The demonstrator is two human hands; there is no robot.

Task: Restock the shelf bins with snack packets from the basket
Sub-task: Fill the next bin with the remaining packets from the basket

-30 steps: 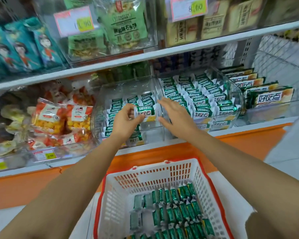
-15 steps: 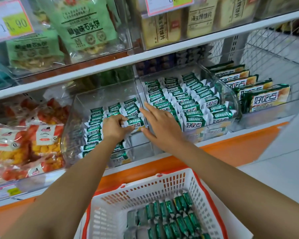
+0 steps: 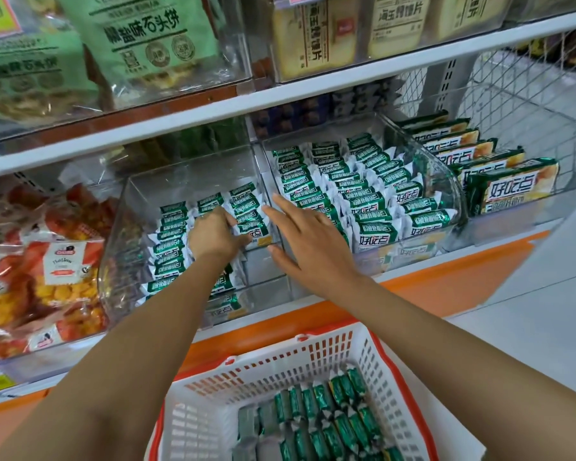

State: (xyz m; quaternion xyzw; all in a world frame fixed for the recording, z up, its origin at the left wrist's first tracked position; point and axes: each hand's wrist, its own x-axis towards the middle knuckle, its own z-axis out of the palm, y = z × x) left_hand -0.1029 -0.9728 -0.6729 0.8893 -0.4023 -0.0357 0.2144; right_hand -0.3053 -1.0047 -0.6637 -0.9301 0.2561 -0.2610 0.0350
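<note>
**Setting a packet into the half-filled bin**

The left hand (image 3: pixel 213 234) curls its fingers on the front snack packet (image 3: pixel 251 229) of the rightmost row in the left bin (image 3: pixel 113 261), near the front edge of the shelf (image 3: pixel 446 276). The right hand (image 3: pixel 310 241) hangs open, fingers spread, over the wall shared with the full right bin (image 3: pixel 448 184). Spare packets (image 3: pixel 330 410) lie in the basket (image 3: pixel 280 371) below the shelf. They look light, soft and slick-wrapped, probably crushable. They seem best pinched across the flat faces, not the crimped ends.

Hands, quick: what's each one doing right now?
Left hand: closed, pinching a green packet in the left bin.
Right hand: open, fingers straight, holding nothing.
</note>
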